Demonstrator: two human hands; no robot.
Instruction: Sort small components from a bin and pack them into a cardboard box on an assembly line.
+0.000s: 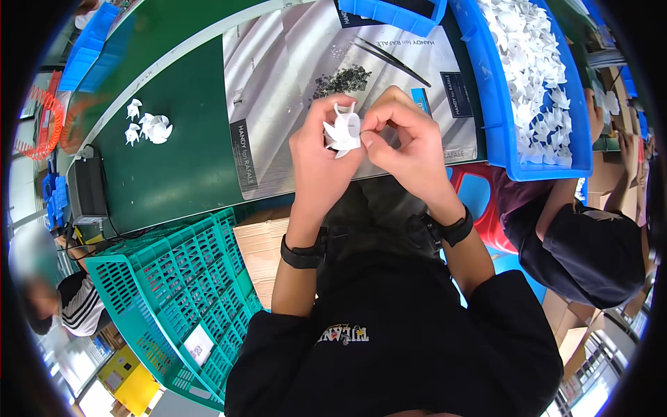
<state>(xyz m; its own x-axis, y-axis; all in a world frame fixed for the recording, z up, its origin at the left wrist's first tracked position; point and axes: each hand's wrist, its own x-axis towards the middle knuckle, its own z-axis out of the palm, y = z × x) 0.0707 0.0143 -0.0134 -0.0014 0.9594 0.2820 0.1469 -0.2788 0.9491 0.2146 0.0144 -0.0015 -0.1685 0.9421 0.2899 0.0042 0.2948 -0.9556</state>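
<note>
White finned part [342, 132]: it was up in the left hand [316, 153], above the near side of the silver sheet [278, 76].
Left hand: its fingers and thumb closed around the part, seemingly to steady it with the curved fins exposed.
Right hand: thumb and forefinger came together in a pinch at the part's right edge, probably for fine work; whether a small piece sat between them, I could not tell.
Part's look: matte white, with pointed, curling fins around an open, cup-like middle, and 2 upright prongs at the top.
Black bits [340, 82]: they lay heaped just beyond the hands, likely for easy picking; the pale sheet made them stand out.
Dark tweezers [392, 61]: they rested on the sheet to the right of the heap, apparently within the right hand's reach.
Blue bin [495, 132]: it stood at the right, its walls keeping many white pieces [531, 90] together.
Loose white pieces [154, 128]: a few sat on the green worktop [174, 181], well apart from the bin.
</note>
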